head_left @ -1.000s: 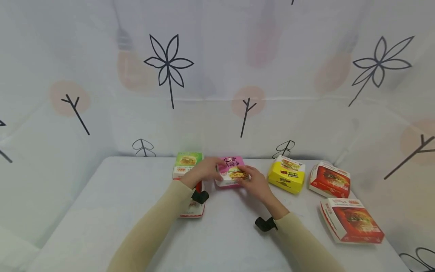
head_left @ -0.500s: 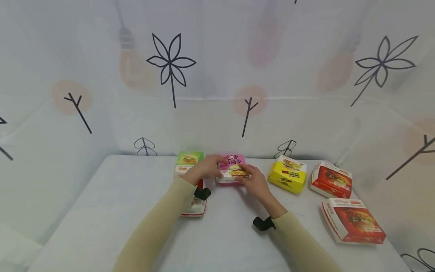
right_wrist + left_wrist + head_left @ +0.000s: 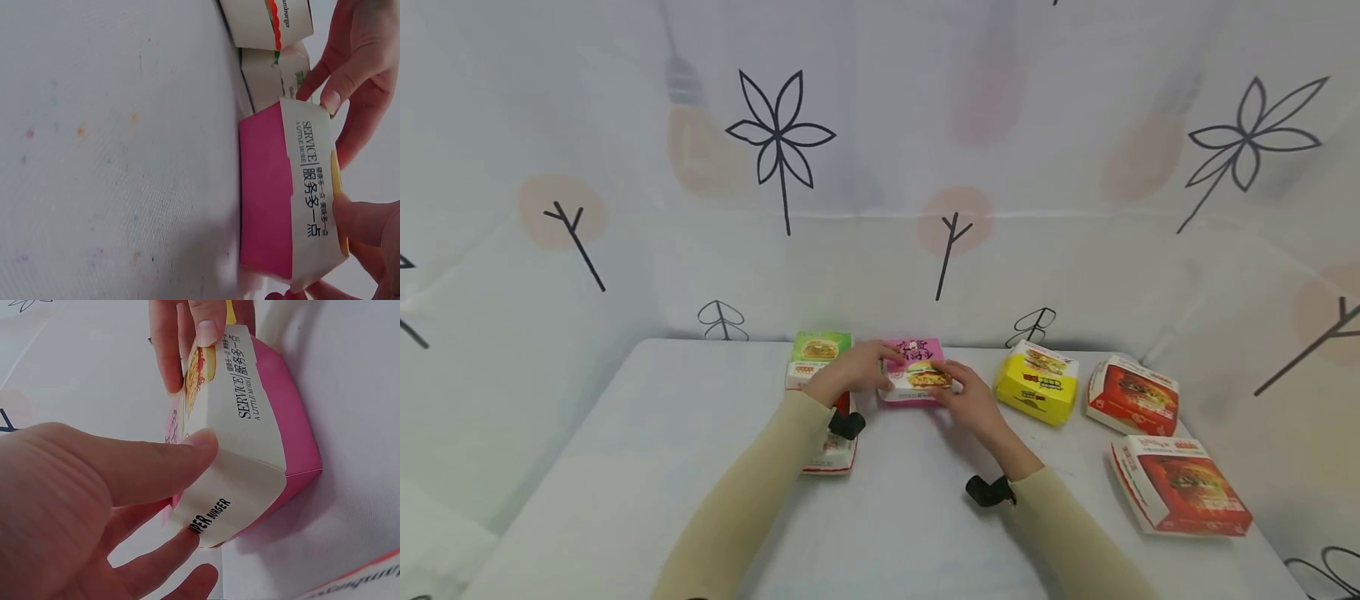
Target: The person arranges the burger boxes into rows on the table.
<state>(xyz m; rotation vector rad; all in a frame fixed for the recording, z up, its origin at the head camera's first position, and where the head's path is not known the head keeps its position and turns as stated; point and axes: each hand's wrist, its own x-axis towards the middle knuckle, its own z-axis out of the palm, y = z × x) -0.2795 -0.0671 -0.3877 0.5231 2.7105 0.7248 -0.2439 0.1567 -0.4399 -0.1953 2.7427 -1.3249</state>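
Note:
A pink and white burger box stands at the back middle of the table, with a burger picture on its lid. My left hand holds its left side; in the left wrist view the thumb lies on the lid's edge and fingers reach the side by the "BURGER" lettering. My right hand grips the right front corner, its thumb on the lid's front edge in the right wrist view. Close to the left hand are a green and white burger box and a red and white burger box, partly hidden by the left wrist.
To the right stands a yellow burger box, turned at an angle. Further right are a red burger box and another red burger box nearer the front. A patterned cloth rises behind the table's back edge.
The pink box has turned slightly and sits straighter. My right hand has shifted a little to the right, while both hands stay on the box. The head view has moved slightly.

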